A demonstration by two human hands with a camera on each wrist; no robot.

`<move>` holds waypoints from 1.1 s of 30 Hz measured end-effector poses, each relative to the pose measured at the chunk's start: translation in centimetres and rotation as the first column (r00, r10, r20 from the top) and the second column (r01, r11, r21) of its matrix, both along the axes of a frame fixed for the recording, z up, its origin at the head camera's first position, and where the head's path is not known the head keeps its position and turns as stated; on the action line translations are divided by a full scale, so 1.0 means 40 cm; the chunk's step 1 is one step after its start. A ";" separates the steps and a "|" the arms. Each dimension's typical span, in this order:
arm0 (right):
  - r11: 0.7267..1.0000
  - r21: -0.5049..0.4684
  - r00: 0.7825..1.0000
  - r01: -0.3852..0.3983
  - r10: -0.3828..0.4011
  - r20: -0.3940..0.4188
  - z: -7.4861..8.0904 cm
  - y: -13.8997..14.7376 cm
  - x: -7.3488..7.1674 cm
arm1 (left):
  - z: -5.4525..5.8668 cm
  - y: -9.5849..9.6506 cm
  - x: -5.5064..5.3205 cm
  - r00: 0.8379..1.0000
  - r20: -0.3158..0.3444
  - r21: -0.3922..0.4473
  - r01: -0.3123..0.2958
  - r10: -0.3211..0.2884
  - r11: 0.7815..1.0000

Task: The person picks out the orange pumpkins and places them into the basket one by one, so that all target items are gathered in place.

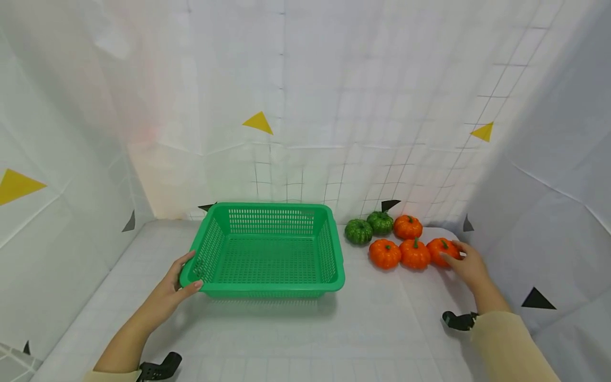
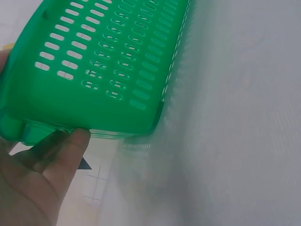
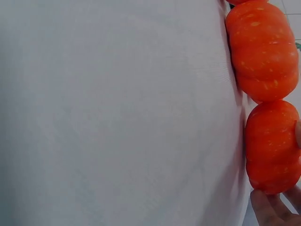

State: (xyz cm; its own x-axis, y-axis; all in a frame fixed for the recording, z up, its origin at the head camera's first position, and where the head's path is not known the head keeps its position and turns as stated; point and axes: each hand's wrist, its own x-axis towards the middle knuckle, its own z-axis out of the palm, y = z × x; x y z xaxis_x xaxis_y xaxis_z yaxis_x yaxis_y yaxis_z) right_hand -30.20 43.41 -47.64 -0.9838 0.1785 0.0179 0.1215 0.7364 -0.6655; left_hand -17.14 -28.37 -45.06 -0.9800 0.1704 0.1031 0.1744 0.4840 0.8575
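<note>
A green plastic basket with slotted walls holds nothing inside. My left hand grips its near left corner, the thumb over the rim; in the left wrist view my fingers press against the underside of that corner. On the right, my right hand holds the rightmost orange pumpkin, thumb at its near side and fingers round its right side. From the right wrist, this pumpkin touches the neighbouring orange pumpkin, and fingertips lie against its end.
Two small green pumpkins sit right of the basket, near the back wall. Other orange pumpkins stand close beside them. White cloth covers the table, and white sheets with yellow and black triangles rise behind and on both sides.
</note>
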 end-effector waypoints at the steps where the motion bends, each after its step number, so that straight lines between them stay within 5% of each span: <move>1: 1.000 0.001 1.000 0.010 -0.010 -0.002 0.001 -0.001 0.005 | -0.001 -0.001 0.000 1.000 0.000 0.000 0.002 -0.002 1.000; 16: 0.976 -0.138 0.986 0.166 -0.162 0.040 0.052 -0.046 0.078 | 0.006 0.003 0.003 1.000 -0.001 0.009 -0.009 0.009 1.000; 33: 0.975 -0.169 0.989 0.141 -0.148 -0.024 0.123 -0.117 0.139 | -0.005 0.000 0.003 0.998 0.009 -0.007 -0.057 0.057 0.998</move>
State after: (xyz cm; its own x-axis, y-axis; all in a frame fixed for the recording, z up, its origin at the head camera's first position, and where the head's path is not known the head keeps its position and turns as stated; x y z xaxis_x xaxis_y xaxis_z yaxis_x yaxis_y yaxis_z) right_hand -24.62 38.74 -42.71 -0.9466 0.3222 0.0113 0.1920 0.5918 -0.7829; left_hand -17.02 -28.36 -45.25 -0.9890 0.1153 0.0926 0.1383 0.4987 0.8557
